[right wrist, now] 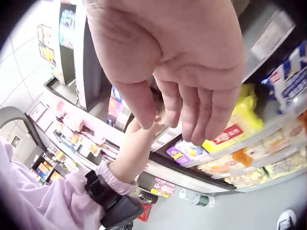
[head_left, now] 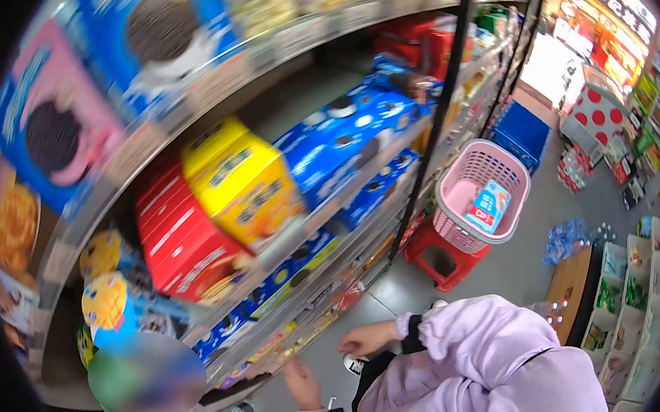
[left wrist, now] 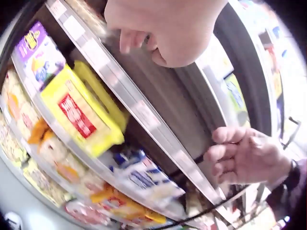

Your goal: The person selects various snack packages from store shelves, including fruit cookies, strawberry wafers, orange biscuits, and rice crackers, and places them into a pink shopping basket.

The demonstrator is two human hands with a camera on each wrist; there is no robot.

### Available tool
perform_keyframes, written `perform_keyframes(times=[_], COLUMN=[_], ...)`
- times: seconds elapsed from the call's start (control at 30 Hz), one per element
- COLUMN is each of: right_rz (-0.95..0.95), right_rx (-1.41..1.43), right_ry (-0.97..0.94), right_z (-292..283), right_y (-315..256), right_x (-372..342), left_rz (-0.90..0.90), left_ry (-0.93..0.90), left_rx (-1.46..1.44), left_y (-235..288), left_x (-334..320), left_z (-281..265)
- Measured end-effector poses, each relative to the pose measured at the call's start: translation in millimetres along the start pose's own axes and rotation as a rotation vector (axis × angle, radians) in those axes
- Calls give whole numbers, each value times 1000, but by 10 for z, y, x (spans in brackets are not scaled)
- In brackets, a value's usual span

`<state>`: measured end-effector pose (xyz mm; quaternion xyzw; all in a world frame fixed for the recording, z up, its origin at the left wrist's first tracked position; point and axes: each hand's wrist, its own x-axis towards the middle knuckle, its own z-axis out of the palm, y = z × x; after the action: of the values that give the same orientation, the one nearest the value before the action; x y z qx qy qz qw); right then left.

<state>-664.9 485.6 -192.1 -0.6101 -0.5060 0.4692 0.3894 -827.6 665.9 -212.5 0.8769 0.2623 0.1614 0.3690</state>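
Note:
Both hands are bare and hold nothing, low in front of the snack shelves. In the head view the left hand (head_left: pixel 302 386) is lower, beside the bottom shelf, and the right hand (head_left: pixel 370 338) hangs above the floor. Loosely bent fingers show on the left hand (left wrist: pixel 163 31) in the left wrist view, in front of a bare stretch of shelf (left wrist: pixel 172 105). The right hand (right wrist: pixel 177 67) fills the top of its wrist view, palm showing, fingers relaxed. Nearby on the shelves are a yellow snack pack (left wrist: pixel 79 112) and a blue-and-white pack (left wrist: pixel 146 179).
A pink basket (head_left: pixel 456 181) holding a light-blue and red pack (head_left: pixel 488 207) sits on a red stool (head_left: pixel 448 254). Behind it is a blue crate (head_left: pixel 520 136). Yellow (head_left: pixel 243 180) and red (head_left: pixel 188 234) boxes jut from the shelf. A bottle (right wrist: pixel 196 197) lies on the floor.

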Motion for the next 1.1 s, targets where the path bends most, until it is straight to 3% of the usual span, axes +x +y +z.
perform_keyframes(times=[0.1, 0.2, 0.3, 0.43, 0.6, 0.73, 0.77, 0.87, 1.0, 1.1], right_rz=[124, 224, 267, 306, 261, 278, 356, 277, 427, 474], right_rx=[49, 80, 88, 149, 65, -72, -27, -62, -142, -172], right_ry=[120, 272, 406, 573, 777, 1064, 1108, 1348, 1560, 1611], right_z=[-378, -754, -1105, -1422, -2084, -2871, -3134, -3855, -4770, -5274], right_y=[144, 89, 198, 461, 682, 1045, 1022, 1428, 2028, 2486], right_x=[-1002, -1976, -2835, -3767, -4437, -4592, -4614, -4584, -4533, -4535], left_rz=[28, 130, 206, 139, 158, 46, 22, -105, -228, -364], left_ry=[-407, -578, -573, -673, -843, -751, -709, -589, -438, -493], left_rx=[-78, -100, -126, -331, -446, -622, -678, -770, -882, -1006], left_y=[915, 1422, 1822, 2509, 3498, 3975, 4072, 4418, 4605, 4523], left_x=[-62, -54, -35, 73, 485, 1114, 1290, 1794, 2471, 2743], left_z=[476, 1108, 1810, 2644, 3248, 3829, 3999, 4434, 5087, 5452])
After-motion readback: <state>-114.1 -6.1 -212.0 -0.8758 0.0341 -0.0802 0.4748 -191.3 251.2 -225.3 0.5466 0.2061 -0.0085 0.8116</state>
